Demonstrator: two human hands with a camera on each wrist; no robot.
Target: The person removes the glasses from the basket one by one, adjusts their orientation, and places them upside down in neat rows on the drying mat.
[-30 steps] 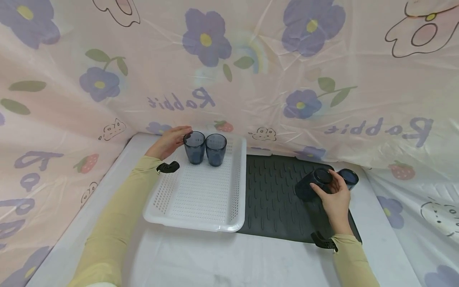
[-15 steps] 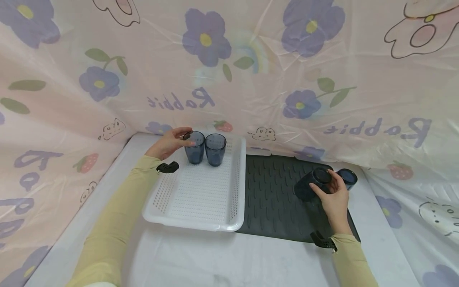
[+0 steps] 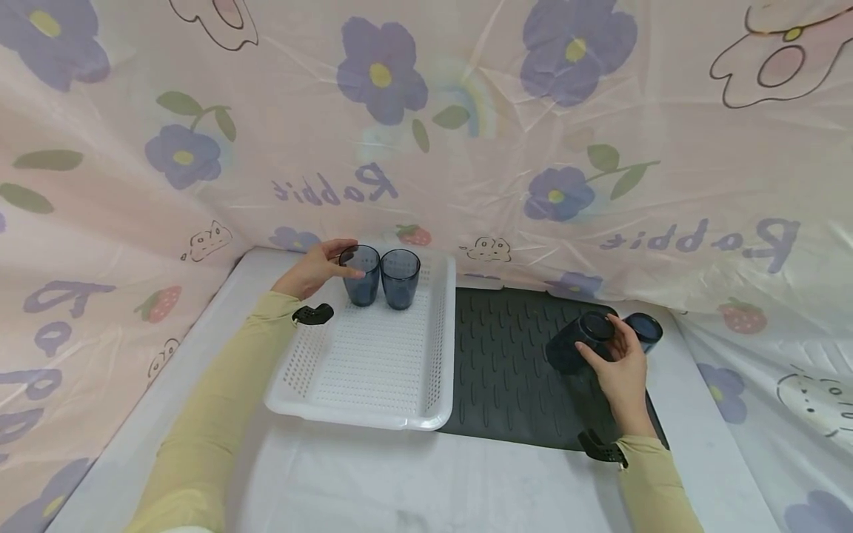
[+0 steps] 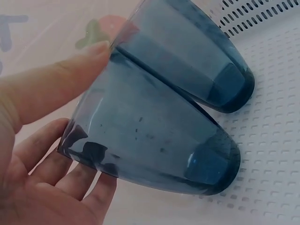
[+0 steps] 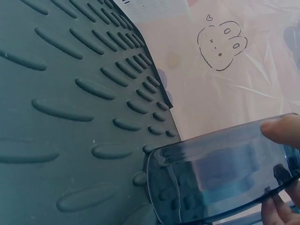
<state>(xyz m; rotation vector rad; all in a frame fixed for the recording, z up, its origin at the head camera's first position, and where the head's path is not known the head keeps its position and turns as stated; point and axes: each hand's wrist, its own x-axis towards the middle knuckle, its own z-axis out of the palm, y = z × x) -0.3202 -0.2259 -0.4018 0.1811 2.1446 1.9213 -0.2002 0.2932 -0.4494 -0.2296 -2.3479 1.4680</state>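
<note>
In the head view two blue-tinted glasses stand upright, side by side, in the white perforated basket [image 3: 373,370]. My left hand [image 3: 320,270] grips the left glass [image 3: 362,285] near its rim. Its thumb [image 4: 70,77] lies on the near side, and the fingers curl round the far side. Right beside it is the second basket glass [image 3: 401,281]. Over on the dark ridged mat [image 3: 506,370], my right hand [image 3: 621,363] holds a glass [image 5: 220,173] upside down, thumb and fingers near its base, the wide rim down at the mat.
One more dark blue glass [image 3: 645,329] stands behind my right hand, at the mat's right edge. The basket's right rim [image 3: 445,355] borders the mat. A patterned curtain [image 3: 466,148] hangs close behind everything, above a white tabletop [image 3: 346,474].
My left thumb has come forward onto the front of the left basket glass, which my hand now grips. The right hand and its glass have stayed almost in place.
</note>
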